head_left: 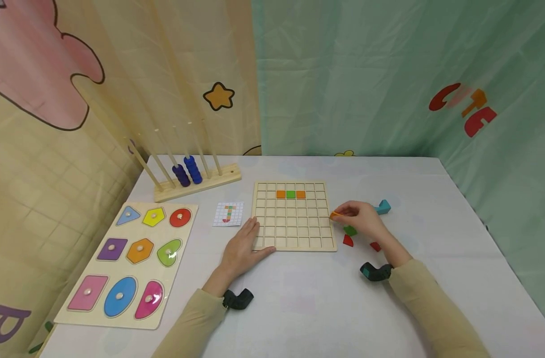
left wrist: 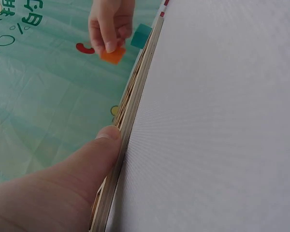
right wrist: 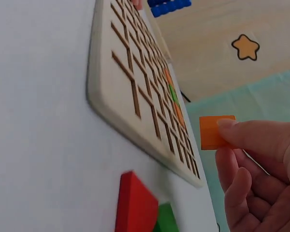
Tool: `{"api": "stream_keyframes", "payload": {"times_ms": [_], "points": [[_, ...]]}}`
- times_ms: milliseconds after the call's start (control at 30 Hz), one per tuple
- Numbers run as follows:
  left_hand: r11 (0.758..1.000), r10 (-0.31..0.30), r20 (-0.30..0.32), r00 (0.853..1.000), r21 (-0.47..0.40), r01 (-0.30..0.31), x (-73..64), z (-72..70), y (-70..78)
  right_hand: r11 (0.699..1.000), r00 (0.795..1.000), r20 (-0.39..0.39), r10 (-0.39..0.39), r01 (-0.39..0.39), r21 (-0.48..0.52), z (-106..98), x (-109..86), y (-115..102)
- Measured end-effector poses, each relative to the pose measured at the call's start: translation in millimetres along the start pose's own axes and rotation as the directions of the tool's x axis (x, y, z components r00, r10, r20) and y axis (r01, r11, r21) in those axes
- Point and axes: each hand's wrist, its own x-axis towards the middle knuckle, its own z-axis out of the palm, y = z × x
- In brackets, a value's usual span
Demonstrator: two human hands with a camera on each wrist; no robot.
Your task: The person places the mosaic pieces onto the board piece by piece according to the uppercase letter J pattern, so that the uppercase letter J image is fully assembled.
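A wooden grid board (head_left: 295,216) lies mid-table, with an orange, a green and another orange tile (head_left: 301,194) side by side near its far edge. My left hand (head_left: 241,251) rests at the board's near left corner, fingers straight along the left side and thumb (left wrist: 104,145) on the near edge. Just right of the board, my right hand (head_left: 362,219) pinches an orange square tile (right wrist: 212,132) between thumb and fingers, held above the table. Below that hand lie green pieces (head_left: 350,230) and a red piece (head_left: 348,240); another red piece (head_left: 376,246) sits near the wrist.
Teal blocks (head_left: 383,207) lie beyond the right hand. A small pattern card (head_left: 228,214) is left of the board. Farther left are a shape puzzle board (head_left: 165,293) and a wooden peg stand (head_left: 201,185) with blue beads (head_left: 192,169). Curtains hang behind the table.
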Motion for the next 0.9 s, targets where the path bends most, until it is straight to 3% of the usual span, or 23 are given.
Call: {"api": "stream_keyframes", "payload": {"times_ms": [233, 467, 600, 900], "points": [[1.000, -0.005, 0.011, 1.000, 0.006, 0.005, -0.1, -0.2, 0.1, 0.999, 0.997, 0.071, -0.035, 0.032, 0.040, 25, 39.7, -27], [1.000, -0.012, 0.018, 1.000, 0.008, 0.012, 0.3, -0.7, 0.8, 0.996, 0.990, 0.117, -0.076, 0.080, -0.033, 48, 68.7, -47], [1.000, -0.009, 0.014, 1.000, 0.006, 0.008, 0.5, -1.2, 1.1, 0.991, 0.987, 0.125, -0.098, 0.108, -0.078, 59, 80.4, -51], [1.000, -0.008, 0.014, 1.000, 0.012, 0.008, -0.5, -2.1, 2.0, 0.990, 0.987, 0.144, -0.075, 0.091, -0.110, 67, 89.6, -52]]}}
